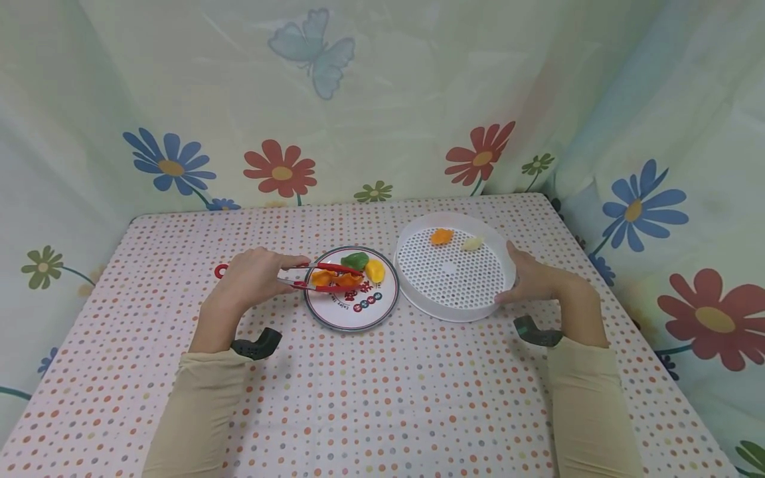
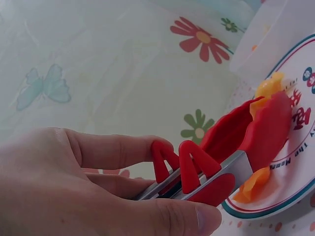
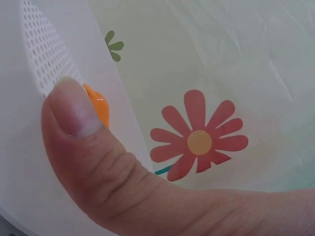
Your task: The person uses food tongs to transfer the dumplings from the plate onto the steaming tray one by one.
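Observation:
My left hand (image 1: 251, 279) grips red-tipped metal tongs (image 2: 236, 172), whose tips (image 1: 335, 289) lie over the plate (image 1: 352, 318) around orange pieces (image 1: 323, 278). A green piece (image 1: 355, 259) and a yellow piece (image 1: 374, 270) rest on the same plate beside the tips. In the right wrist view my right thumb (image 3: 93, 157) lies against the white round strainer basket; the right hand (image 1: 532, 279) holds that basket (image 1: 448, 313) by its right rim. Inside it are an orange piece (image 1: 441, 236) and a pale piece (image 1: 472, 244).
A dotted cloth (image 1: 382, 398) covers the table. Flowered curtains (image 1: 382, 99) stand behind it and at both sides. The plate and the basket are side by side, nearly touching. The red ring (image 1: 221, 271) of the tongs shows left of my left hand.

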### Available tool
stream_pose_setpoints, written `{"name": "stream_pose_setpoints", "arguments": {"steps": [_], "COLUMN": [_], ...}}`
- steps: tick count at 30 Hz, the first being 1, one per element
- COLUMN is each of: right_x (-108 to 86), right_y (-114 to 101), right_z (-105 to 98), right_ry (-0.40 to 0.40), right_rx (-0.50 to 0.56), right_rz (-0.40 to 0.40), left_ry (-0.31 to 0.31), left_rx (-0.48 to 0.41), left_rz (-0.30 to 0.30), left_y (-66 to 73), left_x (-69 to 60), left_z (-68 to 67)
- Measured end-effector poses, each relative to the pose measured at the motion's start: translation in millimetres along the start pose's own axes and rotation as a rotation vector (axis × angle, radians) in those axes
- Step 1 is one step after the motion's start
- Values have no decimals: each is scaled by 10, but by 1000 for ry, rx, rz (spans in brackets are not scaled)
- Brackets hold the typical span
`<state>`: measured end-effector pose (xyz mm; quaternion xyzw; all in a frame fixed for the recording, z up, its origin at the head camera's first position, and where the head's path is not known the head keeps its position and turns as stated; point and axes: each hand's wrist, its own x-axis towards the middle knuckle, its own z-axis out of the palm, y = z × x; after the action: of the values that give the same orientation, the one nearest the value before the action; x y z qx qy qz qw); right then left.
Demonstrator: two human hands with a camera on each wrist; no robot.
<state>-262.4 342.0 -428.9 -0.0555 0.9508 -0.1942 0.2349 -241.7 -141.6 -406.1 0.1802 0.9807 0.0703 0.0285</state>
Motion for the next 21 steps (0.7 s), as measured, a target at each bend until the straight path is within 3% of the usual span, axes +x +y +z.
{"name": "stream_pose_setpoints", "arguments": {"steps": [8,21], "right_x": [-13,-6], "right_y": [-7,3], "right_z": [-18,-10], "right_ry": [-2,-2], "right_rx": [12,-1], "right_rz": [-10,7], "left_ry": [-12,83], "left_rx": [-14,-107], "left_rz": [4,69], "left_y": [7,122], "left_x": [-13,-73], "left_z": [-27,-163]}}
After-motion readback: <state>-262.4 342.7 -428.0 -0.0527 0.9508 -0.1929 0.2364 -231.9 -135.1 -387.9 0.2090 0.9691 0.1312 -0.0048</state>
